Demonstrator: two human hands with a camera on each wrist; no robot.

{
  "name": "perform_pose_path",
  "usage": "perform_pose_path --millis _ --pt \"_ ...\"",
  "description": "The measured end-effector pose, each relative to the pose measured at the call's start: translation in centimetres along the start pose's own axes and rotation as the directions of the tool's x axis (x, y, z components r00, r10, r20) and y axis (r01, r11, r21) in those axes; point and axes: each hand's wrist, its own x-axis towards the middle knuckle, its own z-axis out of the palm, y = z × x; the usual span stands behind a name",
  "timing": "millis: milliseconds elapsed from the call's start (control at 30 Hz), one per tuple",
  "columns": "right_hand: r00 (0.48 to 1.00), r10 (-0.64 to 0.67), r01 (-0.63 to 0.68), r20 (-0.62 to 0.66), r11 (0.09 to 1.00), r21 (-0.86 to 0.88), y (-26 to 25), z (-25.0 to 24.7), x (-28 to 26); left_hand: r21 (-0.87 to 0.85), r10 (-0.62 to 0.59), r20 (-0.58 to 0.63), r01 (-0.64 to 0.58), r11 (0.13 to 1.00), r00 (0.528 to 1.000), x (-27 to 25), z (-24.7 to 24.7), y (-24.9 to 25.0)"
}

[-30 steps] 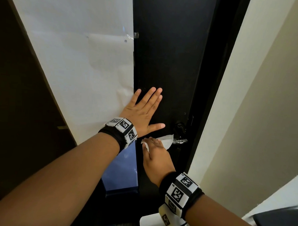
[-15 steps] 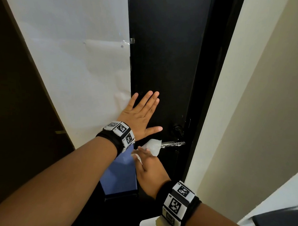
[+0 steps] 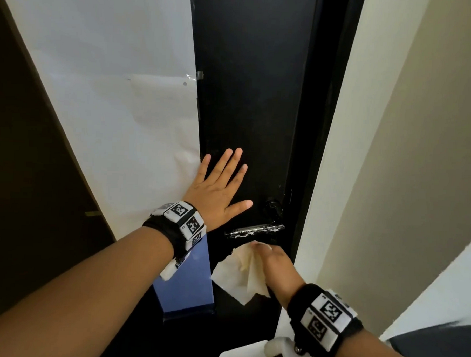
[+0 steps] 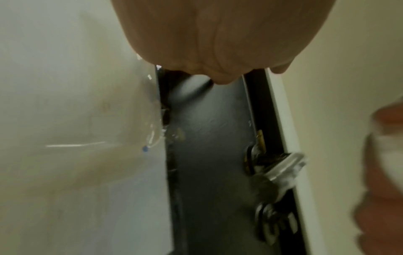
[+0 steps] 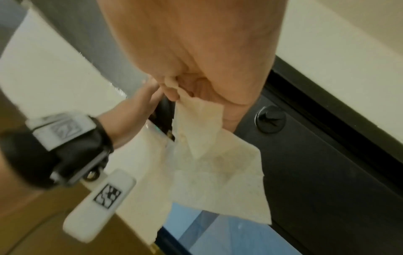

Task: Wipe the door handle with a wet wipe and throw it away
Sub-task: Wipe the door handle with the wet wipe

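A worn silver lever door handle (image 3: 255, 230) sticks out from the black door (image 3: 248, 98), with a dark lock (image 3: 272, 207) just above it. My left hand (image 3: 219, 187) lies flat on the door, fingers straight and spread, up and left of the handle. My right hand (image 3: 275, 263) is just below the handle and apart from it, pinching a white wet wipe (image 3: 238, 273) that hangs loose and unfolded. The right wrist view shows the wipe (image 5: 218, 163) pinched at its top between my fingers (image 5: 172, 91). In the left wrist view the handle (image 4: 281, 170) is blurred.
White paper (image 3: 110, 105) is taped over the panel left of the door, with a blue strip (image 3: 186, 281) below it. A cream wall (image 3: 408, 159) stands to the right. A white container rim (image 3: 237, 356) shows at the bottom, under my right wrist.
My right hand has drawn the wipe down off the handle, which is now fully bare. The wipe has fallen open and hangs loose. My left hand stays flat on the door.
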Motion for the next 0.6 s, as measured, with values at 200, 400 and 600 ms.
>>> perform_pose_path --millis 200,400,600 --pt "0.986 0.101 -0.075 -0.136 0.980 0.183 -1.2 -2.5 0.4 -0.620 -0.060 0.004 0.050 0.783 0.998 -1.8 -1.9 1.4" --pt "0.976 0.176 -0.100 -0.128 0.884 0.456 -2.4 -3.7 1.2 -0.811 -0.132 0.209 0.247 0.531 0.969 -3.2 -1.5 2.8" --pt "0.990 0.084 -0.035 -0.118 0.929 0.368 -4.5 -3.2 1.9 -0.816 -0.203 0.204 0.281 0.505 0.958 -3.1 -2.0 3.2"
